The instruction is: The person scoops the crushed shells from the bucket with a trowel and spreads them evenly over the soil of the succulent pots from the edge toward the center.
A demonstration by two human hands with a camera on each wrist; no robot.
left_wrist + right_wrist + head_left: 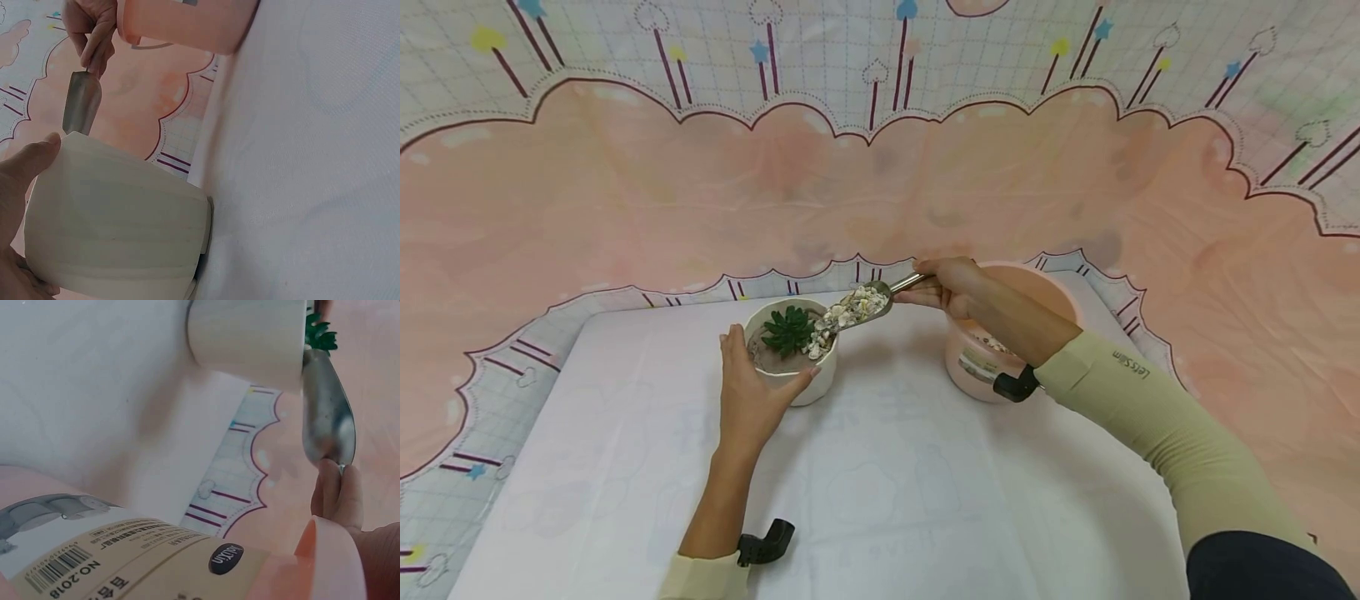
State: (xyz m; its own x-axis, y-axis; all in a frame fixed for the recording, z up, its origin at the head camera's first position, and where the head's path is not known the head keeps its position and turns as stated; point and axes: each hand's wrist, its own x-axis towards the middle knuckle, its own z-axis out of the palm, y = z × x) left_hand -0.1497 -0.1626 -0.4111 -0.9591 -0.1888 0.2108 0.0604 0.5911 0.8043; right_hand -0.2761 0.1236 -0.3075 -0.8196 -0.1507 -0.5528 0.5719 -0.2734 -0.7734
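Observation:
A white pot (811,388) with a green succulent (788,332) in greyish soil stands on the table. My left hand (758,400) holds it, thumb at the near rim and fingers around the left side. The right hand (951,287) grips the handle of a metal scoop (880,310), whose tip rests over the pot's right rim. Pale pebbles (850,308) fill the scoop and some lie beside the succulent. In the left wrist view the pot (119,212) hides the plant; in the right wrist view the scoop (328,412) shows its underside at the rim.
A pink bucket (973,379) with a label stands under the right forearm, with some pebbles (992,342) visible inside. Its label (125,556) shows close up in the right wrist view. White cloth (880,500) covers the table; a patterned pink cloth (700,200) hangs behind.

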